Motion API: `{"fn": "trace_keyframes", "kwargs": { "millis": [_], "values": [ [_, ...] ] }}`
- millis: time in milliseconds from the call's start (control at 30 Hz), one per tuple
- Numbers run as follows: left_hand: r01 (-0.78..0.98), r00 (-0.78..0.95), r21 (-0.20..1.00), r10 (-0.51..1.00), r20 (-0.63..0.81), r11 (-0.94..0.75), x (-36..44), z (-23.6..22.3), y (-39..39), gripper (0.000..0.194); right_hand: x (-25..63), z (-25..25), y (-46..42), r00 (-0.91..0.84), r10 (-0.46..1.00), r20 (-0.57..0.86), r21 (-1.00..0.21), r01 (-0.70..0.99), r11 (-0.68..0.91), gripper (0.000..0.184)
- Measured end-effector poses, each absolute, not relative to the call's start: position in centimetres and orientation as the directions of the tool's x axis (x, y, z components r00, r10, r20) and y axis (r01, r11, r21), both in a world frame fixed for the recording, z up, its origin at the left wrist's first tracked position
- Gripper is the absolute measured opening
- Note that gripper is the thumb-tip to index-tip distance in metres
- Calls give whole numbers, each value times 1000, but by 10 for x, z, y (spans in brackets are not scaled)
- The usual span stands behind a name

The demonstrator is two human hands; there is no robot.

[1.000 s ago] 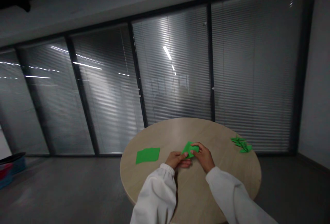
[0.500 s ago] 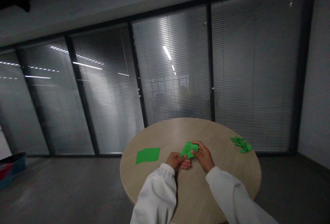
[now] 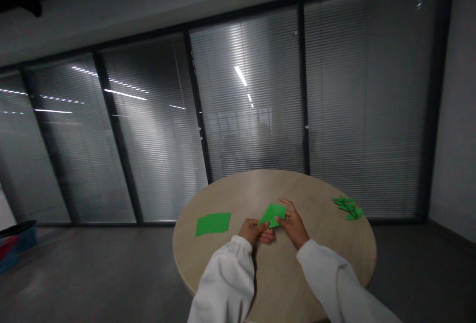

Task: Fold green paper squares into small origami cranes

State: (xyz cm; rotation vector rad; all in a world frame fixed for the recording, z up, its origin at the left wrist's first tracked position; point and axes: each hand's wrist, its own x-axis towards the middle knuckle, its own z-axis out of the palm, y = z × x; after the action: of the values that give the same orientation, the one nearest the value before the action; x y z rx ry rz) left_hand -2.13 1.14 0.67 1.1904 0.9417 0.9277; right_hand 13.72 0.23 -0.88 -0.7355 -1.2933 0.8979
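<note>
At the lower centre of the frame, the person's left hand (image 3: 253, 231) pinches the lower-left corner of a green paper sheet (image 3: 273, 213); the right hand (image 3: 296, 227) grasps its right edge, forefinger raised. The lower-left bin (image 3: 26, 237) has indiscernible contents.

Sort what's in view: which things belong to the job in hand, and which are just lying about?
In the job:
held sheet, between left hand and right hand
flat sheets, likely
folded pieces, likely
table, as work surface

Just about:
bin, apparently, on the floor
blinds behind the table
</note>
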Motion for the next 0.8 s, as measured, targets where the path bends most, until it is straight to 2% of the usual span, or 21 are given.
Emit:
{"fn": "trace_keyframes", "kwargs": {
  "millis": [167,533,667,800],
  "values": [
    [-67,339,990,936,-92,121,-21,7,11,41,137,-9,3,53,890,452,-880,-137,455,72],
    [-45,366,992,926,-95,120,-21,0,14,45,138,-10,4,55,896,440,-882,-163,442,63],
    [-63,389,987,915,-110,146,-21,0,15,45,141,-15,9,69,891,449,-883,-117,454,57],
    [-101,359,980,925,-122,169,-25,3,16,40,147,-23,18,167,857,488,-867,-19,498,48]
  ]
}}
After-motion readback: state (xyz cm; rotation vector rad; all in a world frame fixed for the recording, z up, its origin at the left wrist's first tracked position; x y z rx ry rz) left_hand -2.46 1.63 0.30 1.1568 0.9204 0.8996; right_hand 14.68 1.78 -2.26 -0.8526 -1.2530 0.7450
